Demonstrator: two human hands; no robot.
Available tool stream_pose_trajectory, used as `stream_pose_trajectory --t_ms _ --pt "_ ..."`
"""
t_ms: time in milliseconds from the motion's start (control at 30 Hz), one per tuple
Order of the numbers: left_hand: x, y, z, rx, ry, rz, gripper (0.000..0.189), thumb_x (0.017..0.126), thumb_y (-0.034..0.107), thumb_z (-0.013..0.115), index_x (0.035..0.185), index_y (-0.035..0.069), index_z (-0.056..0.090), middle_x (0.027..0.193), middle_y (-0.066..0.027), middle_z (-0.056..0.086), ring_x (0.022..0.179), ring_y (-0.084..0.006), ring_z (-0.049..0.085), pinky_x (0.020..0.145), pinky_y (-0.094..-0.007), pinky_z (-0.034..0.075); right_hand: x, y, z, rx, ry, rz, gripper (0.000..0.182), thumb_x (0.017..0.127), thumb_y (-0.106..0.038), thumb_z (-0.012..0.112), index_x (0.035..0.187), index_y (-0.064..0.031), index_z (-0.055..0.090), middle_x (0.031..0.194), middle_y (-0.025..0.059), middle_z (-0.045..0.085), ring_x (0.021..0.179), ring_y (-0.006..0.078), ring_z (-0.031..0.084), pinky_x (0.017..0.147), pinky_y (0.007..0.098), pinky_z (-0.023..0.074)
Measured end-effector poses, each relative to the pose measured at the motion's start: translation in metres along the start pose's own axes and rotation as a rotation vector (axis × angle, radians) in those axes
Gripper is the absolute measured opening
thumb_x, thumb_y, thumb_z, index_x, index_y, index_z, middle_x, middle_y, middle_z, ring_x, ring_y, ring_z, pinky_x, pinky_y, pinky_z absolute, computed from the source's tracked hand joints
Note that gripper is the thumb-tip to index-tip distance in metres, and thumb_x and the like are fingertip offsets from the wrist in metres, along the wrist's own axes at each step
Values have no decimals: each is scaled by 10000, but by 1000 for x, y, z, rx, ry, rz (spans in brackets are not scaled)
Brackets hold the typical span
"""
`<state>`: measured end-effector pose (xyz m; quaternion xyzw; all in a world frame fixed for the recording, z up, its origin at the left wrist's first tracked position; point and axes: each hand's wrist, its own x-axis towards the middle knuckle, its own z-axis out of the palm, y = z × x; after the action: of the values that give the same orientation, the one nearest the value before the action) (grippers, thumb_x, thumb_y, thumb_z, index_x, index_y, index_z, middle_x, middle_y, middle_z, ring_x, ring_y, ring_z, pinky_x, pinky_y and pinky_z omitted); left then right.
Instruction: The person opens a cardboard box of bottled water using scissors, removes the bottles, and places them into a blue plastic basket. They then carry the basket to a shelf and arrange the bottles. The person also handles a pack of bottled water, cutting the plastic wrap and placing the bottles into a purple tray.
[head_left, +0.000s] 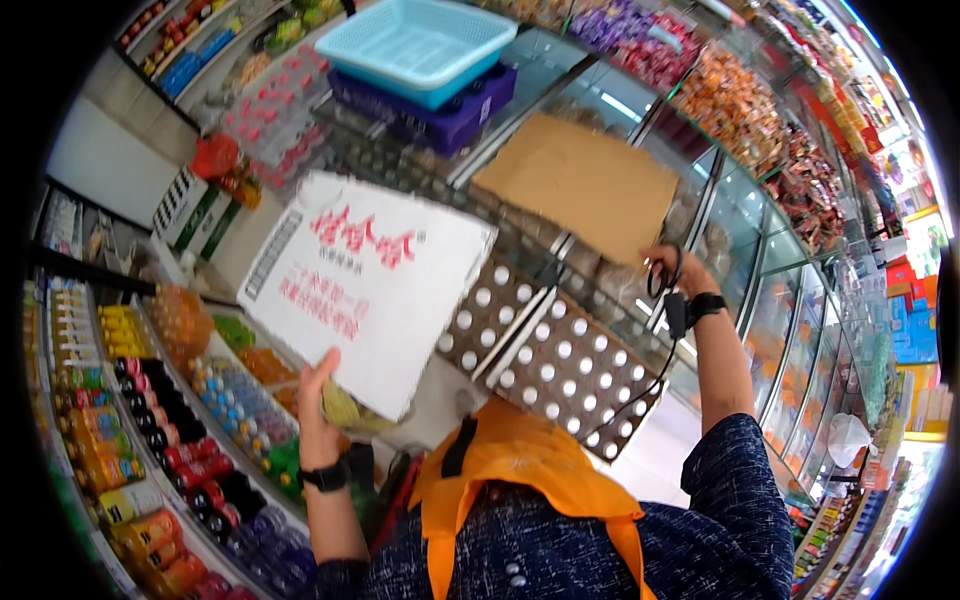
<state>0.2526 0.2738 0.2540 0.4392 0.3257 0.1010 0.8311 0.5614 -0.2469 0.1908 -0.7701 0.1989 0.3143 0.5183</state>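
My left hand (319, 397) grips the near edge of a white cardboard sheet (390, 300) that bears red writing, thumb on top. A yellow-green item (352, 409), perhaps a cloth, shows under that edge beside my fingers. In my right hand (686, 270) are black-handled scissors (664, 279); their blades cannot be made out. That hand is at the near right corner of a plain brown cardboard sheet (577, 184) lying on the glass display counter (540, 56). A black device with a cable (677, 315) hangs at my right wrist.
A light-blue plastic basket (420, 45) rests on a purple box (427, 112) on the counter. Below the counter edge stand polka-dot boxes (570, 367). Drink bottles (202, 457) fill the shelves at left. Wrapped sweets (731, 105) lie beyond the glass.
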Motion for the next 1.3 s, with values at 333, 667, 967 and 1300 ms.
stream_pose_trajectory --t_ms 333,667,967,1300 --pt "-9 12 -71 -286 -32 29 350 927 156 630 1224 -21 578 1127 -118 670 964 -227 679 843 -367 558 -111 30 5 563 -67 -312 23 910 -74 625 891 -81 613 650 -70 528 420 11 369 402 199 300" --pt "-65 30 -69 -204 -35 90 372 911 171 641 1236 16 547 1095 -106 652 928 -209 669 781 -335 555 -228 2 120 646 -104 -432 317 850 26 606 1160 -25 561 878 -4 598 454 14 365 362 160 252" --pt "-62 42 -91 -163 -147 103 448 914 154 662 1296 -33 522 1199 -110 633 1055 -195 631 923 -334 505 -211 -65 311 483 -602 -392 144 872 -12 639 1013 6 614 696 -50 550 457 9 344 419 179 231" --pt "14 80 -110 -73 -160 25 488 896 156 697 1309 -25 511 1200 -109 625 1053 -190 619 922 -327 494 -204 -133 410 116 -868 -478 168 920 -157 675 872 -38 567 569 -26 497 455 47 411 446 233 317"
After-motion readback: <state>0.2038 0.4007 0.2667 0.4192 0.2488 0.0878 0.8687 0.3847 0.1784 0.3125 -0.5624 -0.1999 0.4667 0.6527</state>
